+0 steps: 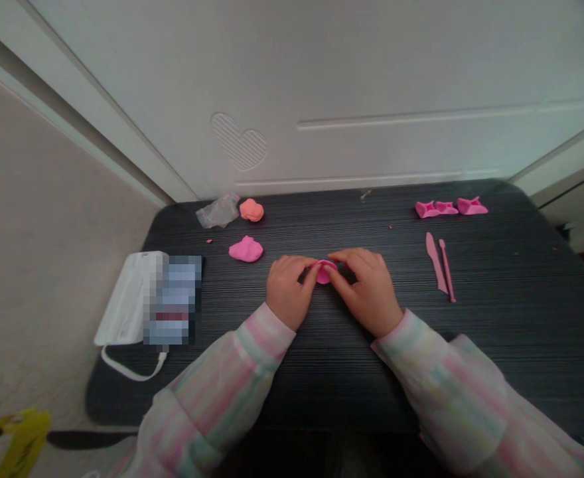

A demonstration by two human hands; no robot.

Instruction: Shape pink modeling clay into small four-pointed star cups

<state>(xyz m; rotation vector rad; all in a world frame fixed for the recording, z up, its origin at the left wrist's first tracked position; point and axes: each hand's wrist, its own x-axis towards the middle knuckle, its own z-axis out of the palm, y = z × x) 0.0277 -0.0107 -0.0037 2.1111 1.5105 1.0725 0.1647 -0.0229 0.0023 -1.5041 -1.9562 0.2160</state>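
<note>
Between my two hands is a small, thin round of pink modelling clay [326, 272], near the middle of the dark table. My left hand [291, 285] pinches its left edge between thumb and fingers. On the opposite edge, the thumb and fingertips of my right hand [366, 285] are closed. A lump of pink clay [246, 249] lies to the left of my left hand, with an orange clay lump [251, 210] behind it. Off to the right lie a pink plastic clay knife [436, 262] and a thin pink modelling stick [448, 271].
Three folded pink clay pieces [446, 208] stand in a row at the back right. A crumpled clear plastic bag [218, 211] lies at the back left. On the left, a white power bank [131, 299] and a cable [137, 377] adjoin a blurred phone [175, 299]. A white panel [322, 79] rises behind the table.
</note>
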